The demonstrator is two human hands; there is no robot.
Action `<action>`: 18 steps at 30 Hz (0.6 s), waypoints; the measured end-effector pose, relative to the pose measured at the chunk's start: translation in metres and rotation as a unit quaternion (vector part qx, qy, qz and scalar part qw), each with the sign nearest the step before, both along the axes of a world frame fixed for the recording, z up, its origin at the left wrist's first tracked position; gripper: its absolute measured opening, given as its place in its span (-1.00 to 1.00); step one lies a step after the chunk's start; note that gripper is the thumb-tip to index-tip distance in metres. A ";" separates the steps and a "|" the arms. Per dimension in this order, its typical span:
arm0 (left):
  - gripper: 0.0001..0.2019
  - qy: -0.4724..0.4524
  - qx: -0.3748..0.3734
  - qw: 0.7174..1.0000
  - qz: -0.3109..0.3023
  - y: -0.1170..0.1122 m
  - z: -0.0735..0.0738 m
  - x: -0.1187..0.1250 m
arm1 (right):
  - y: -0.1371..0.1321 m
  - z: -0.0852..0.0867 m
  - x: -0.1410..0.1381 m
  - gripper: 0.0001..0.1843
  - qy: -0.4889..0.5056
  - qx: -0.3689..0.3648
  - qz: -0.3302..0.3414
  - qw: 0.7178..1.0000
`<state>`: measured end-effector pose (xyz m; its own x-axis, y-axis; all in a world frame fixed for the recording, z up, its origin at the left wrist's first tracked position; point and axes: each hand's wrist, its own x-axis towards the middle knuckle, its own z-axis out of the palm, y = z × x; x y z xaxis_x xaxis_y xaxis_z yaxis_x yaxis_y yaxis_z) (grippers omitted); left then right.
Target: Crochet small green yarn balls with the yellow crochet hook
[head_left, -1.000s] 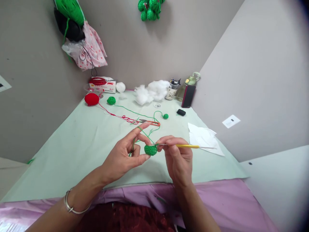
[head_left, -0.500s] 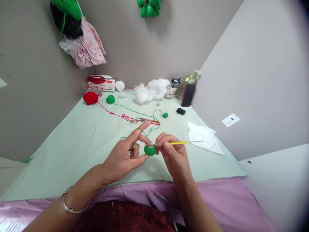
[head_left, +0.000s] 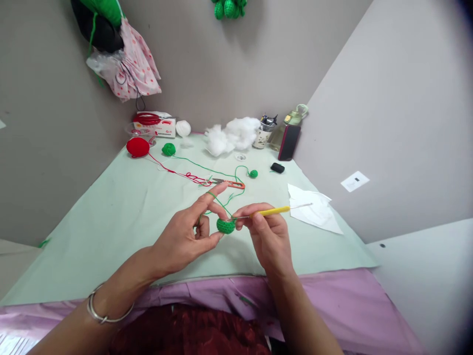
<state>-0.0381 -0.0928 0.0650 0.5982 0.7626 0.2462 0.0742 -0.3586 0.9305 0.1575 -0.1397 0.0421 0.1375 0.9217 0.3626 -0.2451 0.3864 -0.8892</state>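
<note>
A small green crochet piece [head_left: 225, 226], cup-shaped, is pinched between the thumb and a finger of my left hand [head_left: 185, 231]. Green yarn [head_left: 220, 202] runs over my raised left index finger down to the piece's rim. My right hand [head_left: 269, 236] grips a crochet hook [head_left: 275, 211] by its yellow handle. The hook's thin metal shaft points left, its tip at the rim of the piece; the other metal end sticks out to the right. Just beyond my left index fingertip lie orange-handled thread snips [head_left: 236, 184].
Red yarn [head_left: 138, 147], a green yarn ball [head_left: 169, 149] and white stuffing [head_left: 232, 137] sit toward the back. A small green ball [head_left: 253, 174], black case [head_left: 277, 168], phone [head_left: 289, 143] and white paper [head_left: 312, 209] are on the right. Loose strands cross the middle.
The crochet piece and both hands have shifted slightly left. The hook has pulled back to the right a little, showing more shaft, and its handle has tilted up at the right end.
</note>
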 end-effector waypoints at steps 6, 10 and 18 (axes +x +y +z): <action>-0.13 -0.018 -0.012 1.000 -0.022 0.001 -0.003 -0.001 | 0.002 0.004 0.004 -0.79 0.005 -0.008 0.025 1.000; -0.13 -0.023 -0.025 0.999 -0.027 0.001 -0.003 -0.001 | 0.003 0.003 0.005 -0.82 0.016 -0.003 0.046 0.999; -0.11 -0.028 -0.066 0.997 -0.030 -0.001 0.000 -0.001 | 0.004 0.004 0.008 -0.77 0.008 -0.010 0.060 0.998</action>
<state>-0.0395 -0.0939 0.0646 0.6318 0.7538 0.1803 0.0033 -0.2352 0.9719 0.1655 -0.1353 0.0460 0.0303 0.9391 0.3423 -0.3021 0.3351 -0.8924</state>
